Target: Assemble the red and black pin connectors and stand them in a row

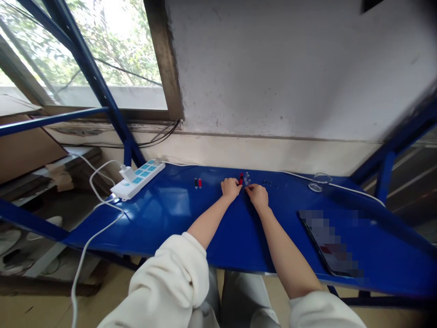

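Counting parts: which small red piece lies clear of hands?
The small red piece beside the black piece, left of the left hand; the second red piece adjoins that hand.

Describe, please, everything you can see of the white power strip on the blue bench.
The power strip is a long white bar, seemingly plastic, with a row of light blue socket faces on top. It lies flat at the back left of the blue bench, angled toward the wall. A white plug sits in its left end, and a white cable trails over the bench edge toward the floor.
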The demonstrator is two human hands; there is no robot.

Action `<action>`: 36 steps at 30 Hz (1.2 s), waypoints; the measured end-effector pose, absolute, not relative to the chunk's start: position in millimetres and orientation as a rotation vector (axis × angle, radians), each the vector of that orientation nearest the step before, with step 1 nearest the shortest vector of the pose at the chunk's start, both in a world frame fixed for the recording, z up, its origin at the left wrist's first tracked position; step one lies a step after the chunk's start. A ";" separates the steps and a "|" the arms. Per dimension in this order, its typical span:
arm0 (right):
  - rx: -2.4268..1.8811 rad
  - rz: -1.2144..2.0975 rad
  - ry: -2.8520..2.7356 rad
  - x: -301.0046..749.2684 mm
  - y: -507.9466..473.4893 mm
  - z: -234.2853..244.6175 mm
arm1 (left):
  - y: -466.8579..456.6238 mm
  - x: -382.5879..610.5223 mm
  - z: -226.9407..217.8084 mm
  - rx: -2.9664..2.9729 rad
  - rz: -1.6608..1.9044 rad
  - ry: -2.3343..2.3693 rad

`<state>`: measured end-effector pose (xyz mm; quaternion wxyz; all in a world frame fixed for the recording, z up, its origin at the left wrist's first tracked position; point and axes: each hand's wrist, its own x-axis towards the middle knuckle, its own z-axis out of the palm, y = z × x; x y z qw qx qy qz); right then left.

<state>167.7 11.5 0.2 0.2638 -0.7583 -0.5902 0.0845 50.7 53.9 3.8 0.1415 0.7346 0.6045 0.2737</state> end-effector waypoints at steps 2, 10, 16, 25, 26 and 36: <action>-2.042 0.234 -1.599 167.8 11.6 0.1 | 53.8 50.4 6.7 2.119 0.764 1.759; -2.159 0.217 -1.632 166.8 4.4 8.4 | 21.5 8.9 27.6 2.275 0.809 1.652; -2.169 0.171 -1.771 154.5 -8.7 17.6 | -11.1 -40.5 31.9 2.178 0.783 1.990; -1.580 0.153 -2.125 137.5 -14.6 11.3 | -3.5 -59.7 26.8 1.995 0.676 2.219; -1.560 0.155 -2.125 137.2 -14.8 11.3 | -3.2 -60.1 26.0 1.992 0.680 2.213; -1.446 0.365 -1.866 130.5 -14.8 10.6 | 5.2 -53.2 16.8 1.667 1.361 1.412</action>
